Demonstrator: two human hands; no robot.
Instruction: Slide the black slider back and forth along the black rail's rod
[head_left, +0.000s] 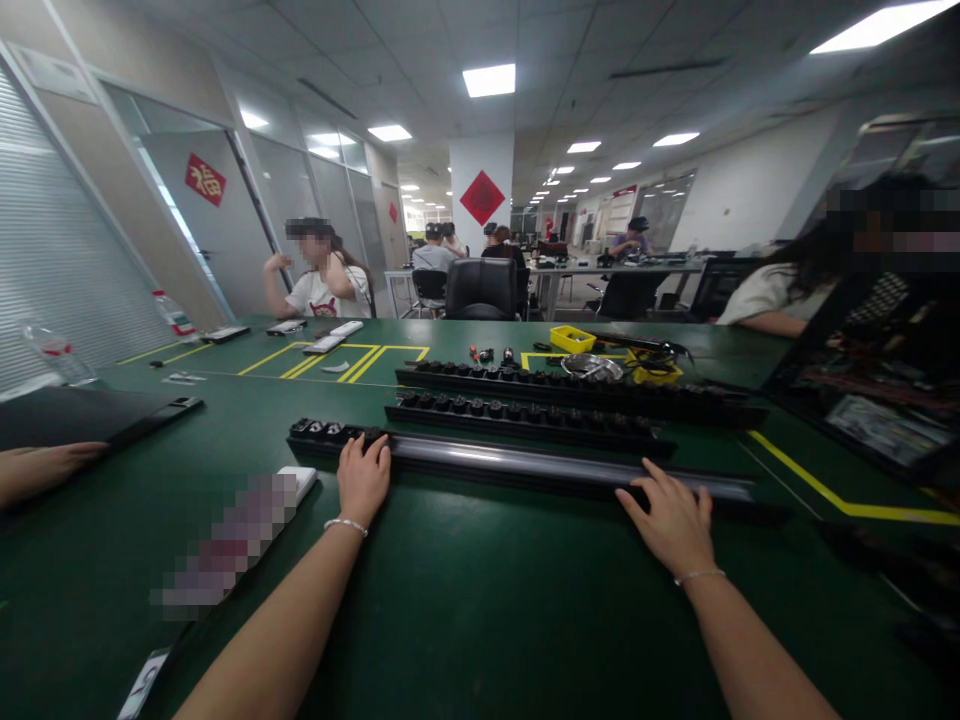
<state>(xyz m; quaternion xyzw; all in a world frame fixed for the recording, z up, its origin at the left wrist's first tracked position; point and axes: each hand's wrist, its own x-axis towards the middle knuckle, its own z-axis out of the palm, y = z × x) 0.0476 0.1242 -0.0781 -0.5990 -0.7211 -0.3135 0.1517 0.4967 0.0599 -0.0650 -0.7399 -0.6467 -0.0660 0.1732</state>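
A long power strip (pixel 510 463) lies across the table in front of me, with black socket modules (pixel 319 430) at its left end and a bare, shiny metal channel over the rest. My left hand (pixel 364 478) has its bent fingers on the modules where the channel begins, partly hiding them. Towards the other end, my right hand (pixel 673 512) rests on the strip with fingers spread and thumb at the near edge. Just beyond lies a second strip (pixel 525 415) filled with a row of round black sockets. Behind it is a third strip (pixel 570 385) of the same sort.
Another person's hand (pixel 60 465) rests by a dark panel (pixel 112 420) at left. A pixelated white-ended object (pixel 300 480) lies nearer me. Yellow trays (pixel 572 338), a metal dish (pixel 592 367) and cables sit farther back. A dark open case (pixel 862 380) stands at right, beside a person.
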